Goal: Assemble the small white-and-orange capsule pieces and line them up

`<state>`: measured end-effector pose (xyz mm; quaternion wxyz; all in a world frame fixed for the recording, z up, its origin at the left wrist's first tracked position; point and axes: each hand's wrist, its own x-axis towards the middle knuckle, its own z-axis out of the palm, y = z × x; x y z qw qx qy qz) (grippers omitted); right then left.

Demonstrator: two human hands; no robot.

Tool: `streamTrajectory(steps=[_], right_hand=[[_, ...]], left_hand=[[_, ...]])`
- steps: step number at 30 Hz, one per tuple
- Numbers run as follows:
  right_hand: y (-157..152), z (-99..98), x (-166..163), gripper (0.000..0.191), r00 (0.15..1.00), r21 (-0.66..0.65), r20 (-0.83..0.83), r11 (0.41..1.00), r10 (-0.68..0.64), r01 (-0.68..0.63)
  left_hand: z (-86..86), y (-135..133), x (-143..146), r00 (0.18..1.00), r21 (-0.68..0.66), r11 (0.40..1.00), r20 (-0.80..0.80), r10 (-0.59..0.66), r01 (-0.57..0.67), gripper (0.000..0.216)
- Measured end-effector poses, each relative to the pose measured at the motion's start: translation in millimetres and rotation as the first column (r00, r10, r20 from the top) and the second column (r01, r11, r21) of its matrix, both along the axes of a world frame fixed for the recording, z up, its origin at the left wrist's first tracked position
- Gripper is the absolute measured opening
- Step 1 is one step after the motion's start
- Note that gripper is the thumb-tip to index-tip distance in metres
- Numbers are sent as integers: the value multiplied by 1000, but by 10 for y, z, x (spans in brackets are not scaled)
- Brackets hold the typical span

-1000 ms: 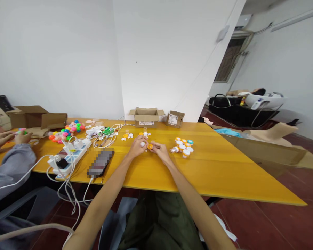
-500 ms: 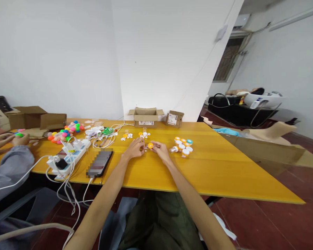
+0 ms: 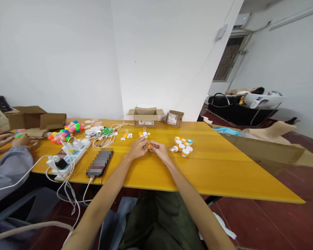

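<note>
In front of me, my left hand (image 3: pixel 138 149) and my right hand (image 3: pixel 159 150) meet over the table. Between their fingertips is a small orange lid (image 3: pixel 149 147), partly covered by the fingers. My right hand pinches its right side; the left fingers close in from the other side, around a small see-through piece that is mostly hidden. Just beyond the hands lie loose white and orange round pieces (image 3: pixel 144 134). More of them (image 3: pixel 126 136) are farther left. To the right of my hands several small see-through jars (image 3: pixel 184 147) with white, orange and teal lids are grouped.
Two cardboard boxes, an open one (image 3: pixel 146 121) and a smaller one (image 3: pixel 174 118), stand by the wall. Left are a phone (image 3: pixel 100 163), a power strip (image 3: pixel 75 156) with cables, a green circuit board (image 3: pixel 107 131) and colourful balls (image 3: pixel 65 133). Another person's hands (image 3: pixel 11 140) work at far left.
My two hands have come together. The orange lid has tipped and now sits between both hands' fingertips, where before only the right hand held it facing up.
</note>
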<state>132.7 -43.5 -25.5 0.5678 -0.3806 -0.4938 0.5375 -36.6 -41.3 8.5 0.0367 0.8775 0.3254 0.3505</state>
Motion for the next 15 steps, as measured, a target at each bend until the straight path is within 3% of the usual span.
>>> streamTrajectory(steps=[15], right_hand=[[11, -17, 1, 35, 999, 10, 38, 999, 30, -30]], left_hand=[[-33, 26, 18, 1000, 18, 1000, 8, -4, 4, 12]])
